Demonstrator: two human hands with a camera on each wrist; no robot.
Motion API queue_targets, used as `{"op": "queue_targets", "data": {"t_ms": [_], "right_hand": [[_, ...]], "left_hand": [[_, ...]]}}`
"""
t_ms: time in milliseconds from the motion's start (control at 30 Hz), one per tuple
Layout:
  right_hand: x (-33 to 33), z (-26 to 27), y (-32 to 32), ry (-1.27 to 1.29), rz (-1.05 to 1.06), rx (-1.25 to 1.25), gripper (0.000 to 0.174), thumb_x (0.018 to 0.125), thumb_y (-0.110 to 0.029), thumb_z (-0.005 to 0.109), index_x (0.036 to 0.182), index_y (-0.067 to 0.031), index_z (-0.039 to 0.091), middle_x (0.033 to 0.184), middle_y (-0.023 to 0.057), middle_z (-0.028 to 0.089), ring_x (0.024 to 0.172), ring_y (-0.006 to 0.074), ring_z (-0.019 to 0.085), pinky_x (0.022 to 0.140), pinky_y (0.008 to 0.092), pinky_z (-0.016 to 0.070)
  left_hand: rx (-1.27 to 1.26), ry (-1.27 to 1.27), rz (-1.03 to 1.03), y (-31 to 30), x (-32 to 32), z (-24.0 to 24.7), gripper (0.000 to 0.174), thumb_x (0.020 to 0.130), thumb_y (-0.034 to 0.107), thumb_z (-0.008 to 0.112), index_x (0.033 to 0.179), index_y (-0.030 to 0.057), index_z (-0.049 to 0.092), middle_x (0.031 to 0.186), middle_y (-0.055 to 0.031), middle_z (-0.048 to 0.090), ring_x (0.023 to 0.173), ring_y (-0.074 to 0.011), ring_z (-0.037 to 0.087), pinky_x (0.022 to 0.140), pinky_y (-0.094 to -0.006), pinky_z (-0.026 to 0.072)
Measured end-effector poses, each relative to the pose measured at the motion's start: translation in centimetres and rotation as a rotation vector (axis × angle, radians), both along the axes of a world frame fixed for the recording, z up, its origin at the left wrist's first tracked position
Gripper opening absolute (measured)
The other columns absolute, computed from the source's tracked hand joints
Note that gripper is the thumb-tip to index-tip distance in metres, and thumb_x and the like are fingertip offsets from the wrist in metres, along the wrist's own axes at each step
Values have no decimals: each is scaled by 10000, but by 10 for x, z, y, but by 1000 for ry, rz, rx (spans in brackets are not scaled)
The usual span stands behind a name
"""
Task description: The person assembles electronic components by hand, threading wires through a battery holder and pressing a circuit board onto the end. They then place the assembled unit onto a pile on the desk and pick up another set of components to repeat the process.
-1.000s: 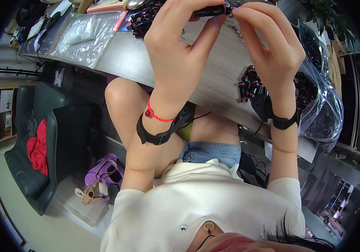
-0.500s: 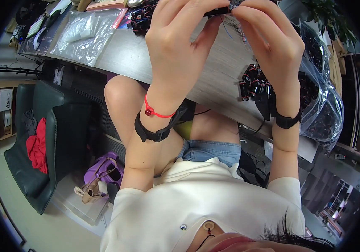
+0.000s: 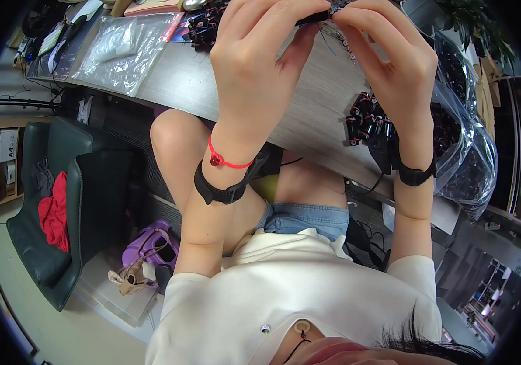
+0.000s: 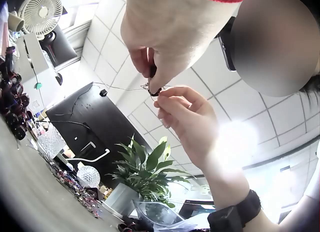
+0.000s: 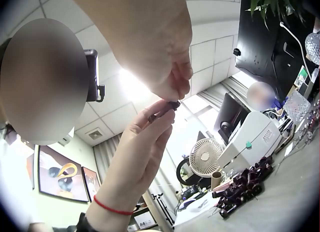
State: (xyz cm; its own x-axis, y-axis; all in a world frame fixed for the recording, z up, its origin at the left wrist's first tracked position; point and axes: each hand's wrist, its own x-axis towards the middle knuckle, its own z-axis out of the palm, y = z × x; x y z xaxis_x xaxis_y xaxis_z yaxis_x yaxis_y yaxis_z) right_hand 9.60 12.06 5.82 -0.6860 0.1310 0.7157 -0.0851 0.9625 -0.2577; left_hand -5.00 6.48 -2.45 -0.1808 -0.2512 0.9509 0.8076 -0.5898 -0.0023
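Above the counter [image 3: 309,115], both hands meet at one raised black piece [image 3: 312,17].

The left hand [image 3: 254,67] has its grip closed on the body between thumb and fingers, while the right hand [image 3: 391,52] pinches at the far end, near a fine wire [image 3: 328,42], presumably so one steadies what the other handles; holding it high likely brings that small end closer to view. Similar black pieces [image 3: 367,118] lie heaped below the right wrist, probably for easy reach (another heap [image 3: 204,27] sits beside the left hand). On a white box [image 3: 8,146] at far left, "A4" is readable; no brand is.
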Motion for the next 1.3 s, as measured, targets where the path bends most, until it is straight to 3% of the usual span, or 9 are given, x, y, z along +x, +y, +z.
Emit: {"op": "queue_targets", "data": {"t_ms": [200,300,333,433,600,700,1133,1233,1300], "right_hand": [[-10,-8,5,-21,-4,-18,166,812,55,753,955,-10,699,890,122,665,746,297,675,646,337,536],[-62,-57,39,815,782,-225,160,815,55,754,948,-10,694,884,125,661,738,304,668,644,339,533],[-53,-48,32,815,781,-226,160,815,55,754,948,-10,694,884,125,661,738,304,668,644,339,533],[0,1,0,-35,17,-124,153,813,65,749,935,-6,690,883,115,666,730,259,668,628,312,518],[0,-4,15,-59,114,-232,159,806,78,748,930,0,687,884,98,671,713,198,651,608,280,494],[-1,-6,19,-65,169,-261,164,803,86,746,931,3,685,877,85,670,700,160,627,593,260,473],[-1,-11,23,-24,188,-221,159,833,60,775,950,13,678,895,86,678,715,134,627,630,247,486],[-1,-13,23,-48,235,-495,168,868,43,766,1012,34,679,921,70,691,768,116,650,678,236,514],[0,-12,23,-61,234,-493,184,877,38,763,1040,42,678,937,71,694,791,114,657,695,236,521]], "left_hand": [[-38,5,27,-3,-1,-2,321,746,-103,761,1029,50,753,1022,-94,739,905,-285,685,785,-355,544],[-40,23,65,-2,-2,-4,321,746,-102,759,1030,48,751,1018,-93,739,906,-286,684,788,-358,542],[-41,22,64,-2,-2,-4,321,746,-102,759,1030,48,751,1018,-93,739,906,-286,684,788,-358,542],[-67,30,52,-3,-2,-3,309,755,-99,758,1031,42,747,1021,-93,739,900,-277,687,769,-345,550],[-225,-39,-57,-28,5,2,308,760,-96,761,1039,34,744,1025,-101,740,893,-263,695,747,-322,560],[-813,-274,244,-65,32,40,312,769,-94,767,1055,30,744,1032,-104,744,890,-239,703,734,-302,567],[-822,-402,95,-66,31,39,279,798,-78,781,1057,20,747,1053,-95,750,898,-189,700,757,-270,546],[-822,-370,71,-66,29,38,262,805,-74,783,1046,22,749,1058,-91,750,904,-180,696,757,-264,540],[-823,-369,63,-67,27,39,258,803,-75,783,1040,23,750,1059,-91,750,907,-181,695,755,-265,541]]}}
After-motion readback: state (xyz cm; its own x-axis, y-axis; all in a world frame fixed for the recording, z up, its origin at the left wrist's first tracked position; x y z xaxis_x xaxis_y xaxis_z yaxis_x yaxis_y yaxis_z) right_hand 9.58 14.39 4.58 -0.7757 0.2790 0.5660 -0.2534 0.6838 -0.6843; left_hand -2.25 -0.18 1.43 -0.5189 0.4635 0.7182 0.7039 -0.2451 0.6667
